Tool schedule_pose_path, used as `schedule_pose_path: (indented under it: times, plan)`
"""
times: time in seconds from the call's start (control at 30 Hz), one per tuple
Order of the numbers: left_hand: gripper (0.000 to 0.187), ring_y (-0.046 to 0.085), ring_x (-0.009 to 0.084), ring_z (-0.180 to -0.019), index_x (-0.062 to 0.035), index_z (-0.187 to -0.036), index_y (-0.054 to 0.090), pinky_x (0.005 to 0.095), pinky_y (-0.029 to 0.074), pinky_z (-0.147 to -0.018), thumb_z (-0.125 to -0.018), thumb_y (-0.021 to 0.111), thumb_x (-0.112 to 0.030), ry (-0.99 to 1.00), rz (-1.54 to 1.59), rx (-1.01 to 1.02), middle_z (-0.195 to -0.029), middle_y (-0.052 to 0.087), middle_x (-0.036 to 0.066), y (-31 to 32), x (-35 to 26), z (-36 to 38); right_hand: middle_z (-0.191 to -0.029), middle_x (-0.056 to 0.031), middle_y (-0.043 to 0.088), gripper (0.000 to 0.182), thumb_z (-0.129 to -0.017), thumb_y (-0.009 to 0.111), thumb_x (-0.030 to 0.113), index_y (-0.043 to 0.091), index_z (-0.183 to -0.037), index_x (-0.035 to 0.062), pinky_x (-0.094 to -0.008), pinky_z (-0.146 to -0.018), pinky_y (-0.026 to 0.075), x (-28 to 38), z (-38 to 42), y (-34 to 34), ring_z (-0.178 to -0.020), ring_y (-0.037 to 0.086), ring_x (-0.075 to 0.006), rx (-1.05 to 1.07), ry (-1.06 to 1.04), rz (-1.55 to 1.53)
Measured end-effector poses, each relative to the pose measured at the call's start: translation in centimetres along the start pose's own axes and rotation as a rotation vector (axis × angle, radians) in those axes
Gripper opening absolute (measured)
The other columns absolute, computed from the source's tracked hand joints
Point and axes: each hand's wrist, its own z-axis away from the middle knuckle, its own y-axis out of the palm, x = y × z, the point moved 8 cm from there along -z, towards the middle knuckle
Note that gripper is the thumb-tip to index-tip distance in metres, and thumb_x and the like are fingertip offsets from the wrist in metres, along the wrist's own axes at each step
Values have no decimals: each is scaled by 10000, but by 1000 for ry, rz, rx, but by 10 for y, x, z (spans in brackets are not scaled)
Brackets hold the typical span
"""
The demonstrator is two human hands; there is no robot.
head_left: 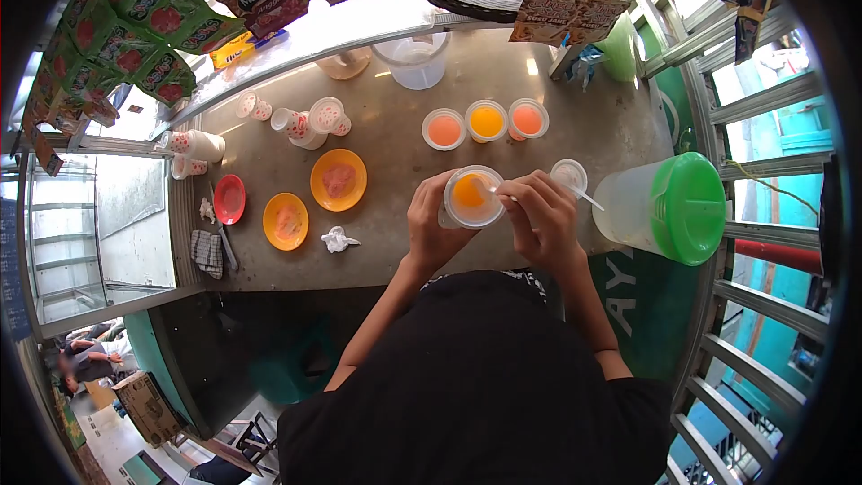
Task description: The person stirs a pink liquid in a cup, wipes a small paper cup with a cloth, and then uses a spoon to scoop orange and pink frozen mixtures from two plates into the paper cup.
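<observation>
My left hand [432,223] is wrapped round the side of a clear plastic cup [456,212] near the table's front edge. Orange and paler contents show inside it. In my right hand [541,220] a spoon [491,187] is pinched, its end reaching over the rim into the cup. Just beyond that hand stands a small container [567,171] with a white stick or spoon handle [588,196] leaning out of it. Behind the held cup, three filled cups stand in a row: a pink-orange one [444,130], a yellow-orange one [487,122] and another pink-orange one [528,119].
A large tub with a green lid [690,208] lies at the right. To the left are two orange plates [357,199] [277,235], a red dish [230,199], crumpled tissue [338,240] and stacked patterned cups [296,123]. A clear bucket [422,67] is behind; sachets [260,0] hang overhead.
</observation>
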Motion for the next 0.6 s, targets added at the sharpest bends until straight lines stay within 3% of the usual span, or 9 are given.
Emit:
schedule_pose_path:
  times: [0.4, 0.5, 0.6]
  plan:
    - [618, 643, 302, -1019, -45, -1155, 597, 391, 512, -880, -623, 899, -135, -31, -6, 5, -1120, 660, 133, 3, 1, 2, -795, -92, 659, 93, -830, 684, 28, 626, -901, 40, -337, -583, 489, -4, 3, 4, -667, 625, -252, 18, 18, -90]
    - [619, 644, 302, -1015, -44, -1153, 598, 391, 513, -877, -622, 901, -138, -37, -4, 4, -1118, 660, 132, 2, 3, 3, -788, -95, 657, 91, -829, 685, 25, 622, -895, 35, -343, -581, 489, -2, 3, 3, -661, 625, -254, 6, 9, 38]
    - [620, 644, 303, -1011, -43, -1151, 598, 391, 513, -874, -620, 903, -143, -37, -1, 4, -1111, 660, 131, 3, 1, 3, -785, -97, 658, 88, -829, 683, 22, 622, -891, 31, -351, -580, 490, -5, 3, 6, -658, 625, -257, 29, 51, -125]
